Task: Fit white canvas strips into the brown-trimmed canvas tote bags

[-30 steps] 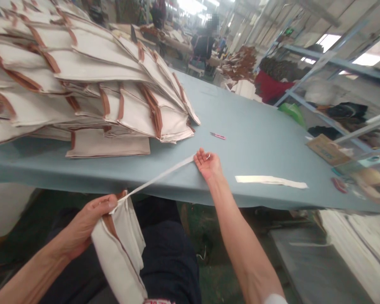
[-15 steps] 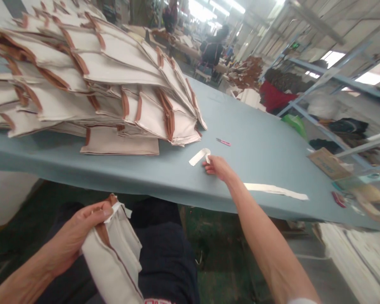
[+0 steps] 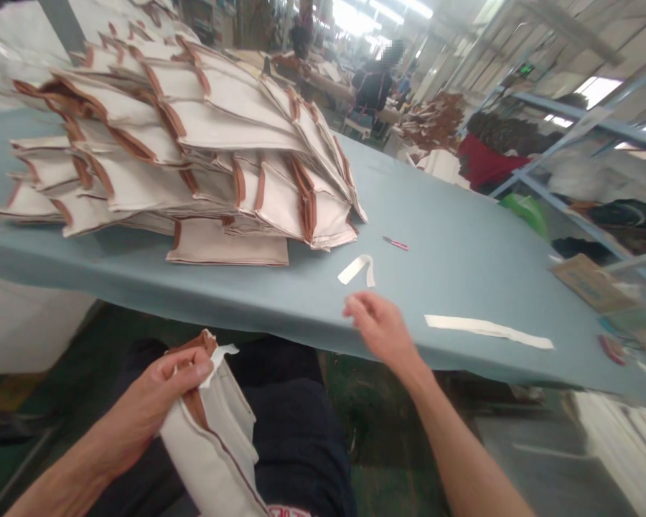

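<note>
The short strip (image 3: 352, 271) had come out of the right hand (image 3: 381, 327): a second earlier it ran taut from the left hand (image 3: 161, 393), half a second earlier it was a loop in the fingers, and now it lay bent on the desk (image 3: 457, 251), a little past the fingertips. The right hand had drawn back toward the near edge, blurred, its fingers loosely bent and nothing visible in them.

The left hand pinched the cloth piece (image 3: 215, 452) at its brown-edged end, holding it over the person's lap, in front of the desk. A white bit of tape (image 3: 218, 362) stuck out beside the thumb; whether it was glued down could not be told. The change seemed to mean that the strip was now parted from the tape at that end, leaving the right hand free while the left kept its grip.

The long strip (image 3: 487, 330) lay flat to the right, and pink snips (image 3: 397, 244) rested behind the short one, near the pile of similar pieces (image 3: 231, 122).
</note>
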The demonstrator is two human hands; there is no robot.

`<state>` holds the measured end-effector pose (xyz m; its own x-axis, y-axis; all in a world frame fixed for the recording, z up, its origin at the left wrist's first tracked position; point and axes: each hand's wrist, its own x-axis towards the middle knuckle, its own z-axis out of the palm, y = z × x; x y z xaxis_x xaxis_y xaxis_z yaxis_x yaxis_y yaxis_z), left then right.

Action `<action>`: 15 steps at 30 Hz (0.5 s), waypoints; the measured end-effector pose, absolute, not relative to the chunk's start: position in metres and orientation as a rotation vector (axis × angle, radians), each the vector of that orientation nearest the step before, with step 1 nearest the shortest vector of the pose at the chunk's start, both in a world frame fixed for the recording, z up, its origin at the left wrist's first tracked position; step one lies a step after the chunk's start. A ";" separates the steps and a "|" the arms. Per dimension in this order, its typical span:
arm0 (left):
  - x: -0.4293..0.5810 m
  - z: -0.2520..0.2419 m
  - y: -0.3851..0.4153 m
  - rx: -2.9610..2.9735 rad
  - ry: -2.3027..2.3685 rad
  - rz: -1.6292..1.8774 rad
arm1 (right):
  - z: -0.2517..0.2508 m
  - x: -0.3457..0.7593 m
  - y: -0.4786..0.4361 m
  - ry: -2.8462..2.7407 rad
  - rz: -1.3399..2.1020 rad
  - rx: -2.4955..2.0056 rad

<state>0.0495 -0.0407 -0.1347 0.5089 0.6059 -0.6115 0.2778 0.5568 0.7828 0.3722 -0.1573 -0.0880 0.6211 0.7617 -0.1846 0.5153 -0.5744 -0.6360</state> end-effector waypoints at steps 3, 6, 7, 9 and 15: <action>0.051 -0.121 -0.049 1.012 1.025 0.270 | -0.133 0.303 -0.153 -0.945 1.328 -1.850; 0.055 -0.107 -0.059 1.160 1.013 0.253 | -0.176 0.244 -0.136 -0.533 1.829 -1.312; 0.056 -0.103 -0.062 1.234 1.008 0.238 | -0.186 0.229 -0.128 -0.398 1.893 -1.185; 0.055 -0.097 -0.069 1.388 0.999 0.206 | -0.194 0.210 -0.115 -0.325 1.832 -1.107; 0.043 -0.104 -0.090 1.623 1.025 0.110 | -0.166 0.202 -0.108 -0.295 1.477 -1.053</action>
